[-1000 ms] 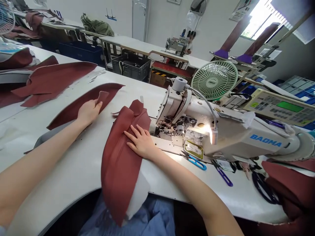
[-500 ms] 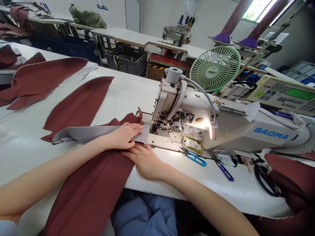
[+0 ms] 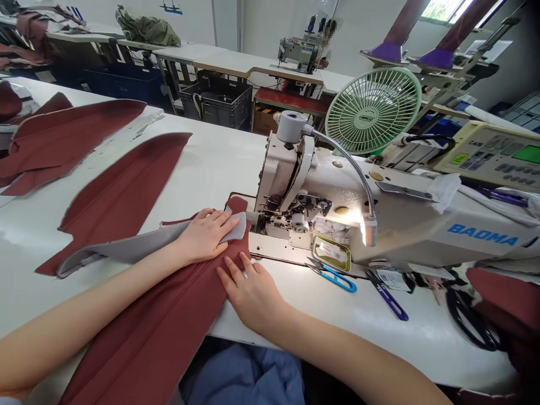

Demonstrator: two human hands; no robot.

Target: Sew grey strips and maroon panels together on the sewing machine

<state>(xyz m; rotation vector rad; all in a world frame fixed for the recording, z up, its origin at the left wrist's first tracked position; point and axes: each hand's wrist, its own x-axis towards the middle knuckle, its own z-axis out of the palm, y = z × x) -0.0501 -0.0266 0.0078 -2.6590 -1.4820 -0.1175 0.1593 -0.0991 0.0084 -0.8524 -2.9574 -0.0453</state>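
My left hand [image 3: 210, 233] lies flat with fingers stretched out over the grey underside of a folded fabric flap [image 3: 141, 242], pressing it onto the maroon fabric piece [image 3: 156, 326]. The fingers of my right hand [image 3: 255, 289] are spread on the maroon fabric's right edge, close to the front of the sewing machine [image 3: 333, 185]. The fabric's far end reaches up beside the needle area, left of the machine head. From there the maroon piece runs down toward my lap. A shiny lamp on a bendy neck [image 3: 368, 228] lights the machine bed.
Blue thread snips [image 3: 337, 278] and purple snips [image 3: 388, 299] lie right of my hands, with a small metal tin [image 3: 331, 254] behind. Black-handled scissors [image 3: 470, 320] rest at the far right. Another maroon panel [image 3: 126, 185] lies left. A green fan [image 3: 373, 111] stands behind the machine.
My right hand has drawn apart from the left and spread its fingers on the maroon fabric. The grey flap has shifted left and lower, and the maroon end beneath now shows flatter.
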